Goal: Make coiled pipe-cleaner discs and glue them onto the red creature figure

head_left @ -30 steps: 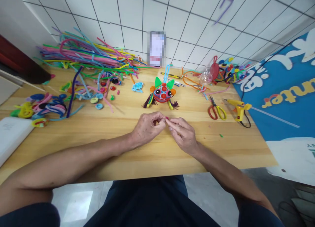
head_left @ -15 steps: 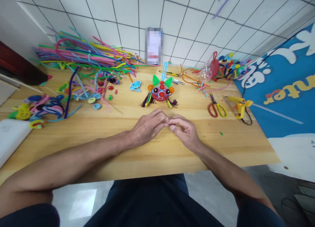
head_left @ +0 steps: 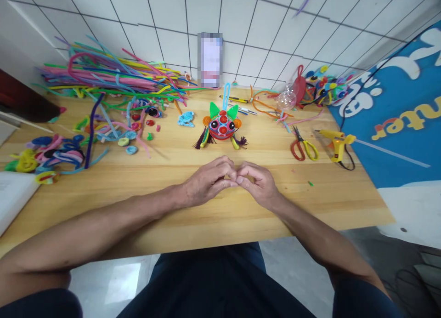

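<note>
My left hand (head_left: 214, 180) and my right hand (head_left: 257, 184) meet fingertip to fingertip above the front middle of the wooden table (head_left: 220, 226). Both are closed in a pinch, thumbs against forefingers. Whatever lies between the tips, if anything, is too small to make out. Just beyond them sits a colourful pipe-cleaner animal figure (head_left: 223, 129), with green ears, black eyes, red discs down its face, dark tassels and a light blue loop on top. To the right of my right hand lie scissors (head_left: 303, 145) with one red and one yellow handle.
A yellow glue gun (head_left: 336, 143) rests at the right edge, its cord beside it. Bundled pipe cleaners (head_left: 113, 76) fill the back left, with coiled pieces (head_left: 58, 152) in front. A phone (head_left: 210, 60) leans on the tiled wall. A clear ball (head_left: 286, 99) stands back right.
The camera view has shifted slightly. My hands stay together at nearly the same place, with small changes in the finger bend. The figure and tools lie as before.
</note>
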The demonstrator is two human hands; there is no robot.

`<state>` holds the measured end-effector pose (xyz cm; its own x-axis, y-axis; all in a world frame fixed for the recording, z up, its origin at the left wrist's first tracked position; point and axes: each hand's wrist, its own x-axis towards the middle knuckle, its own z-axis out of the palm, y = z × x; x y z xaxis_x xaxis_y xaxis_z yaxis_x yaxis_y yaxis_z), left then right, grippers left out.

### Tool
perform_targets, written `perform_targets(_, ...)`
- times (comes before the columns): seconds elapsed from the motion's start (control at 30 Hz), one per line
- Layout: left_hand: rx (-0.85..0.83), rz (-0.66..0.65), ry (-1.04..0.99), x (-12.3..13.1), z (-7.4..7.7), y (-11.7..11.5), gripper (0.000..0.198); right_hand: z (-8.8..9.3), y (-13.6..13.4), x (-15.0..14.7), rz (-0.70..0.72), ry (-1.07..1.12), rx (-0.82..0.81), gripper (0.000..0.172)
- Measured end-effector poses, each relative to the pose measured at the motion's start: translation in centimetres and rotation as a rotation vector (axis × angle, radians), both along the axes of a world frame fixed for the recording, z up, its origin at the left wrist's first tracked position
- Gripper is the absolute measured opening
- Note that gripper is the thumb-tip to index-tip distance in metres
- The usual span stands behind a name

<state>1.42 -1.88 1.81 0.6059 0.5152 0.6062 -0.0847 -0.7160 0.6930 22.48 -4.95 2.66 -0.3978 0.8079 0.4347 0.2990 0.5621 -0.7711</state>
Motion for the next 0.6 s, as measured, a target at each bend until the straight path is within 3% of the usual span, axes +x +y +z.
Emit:
perform_targets(0.23,-0.065,0.074,-0.003,-0.1,0.2,-0.2,0.013,-0.5,0.3,0.2,-0.06,0.016,-0.125,0.038)
perform_targets(0.4,-0.386,0.365,-0.092,-0.2,0.8,-0.3,0.026,-0.2,1.9,1.7,-0.296,-0.006,-0.009,0.02)
perform_targets(0.5,-0.551,0.462,-0.108,-0.1,0.8,0.0,0.034,-1.0,2.8,2.1,-0.279,-0.162,0.053,0.007)
perform_targets(0.6,-0.569,0.516,-0.038,-0.4,0.7,0.4,0.032,-2.1,3.1,1.8,-0.217,-0.313,0.116,0.011)
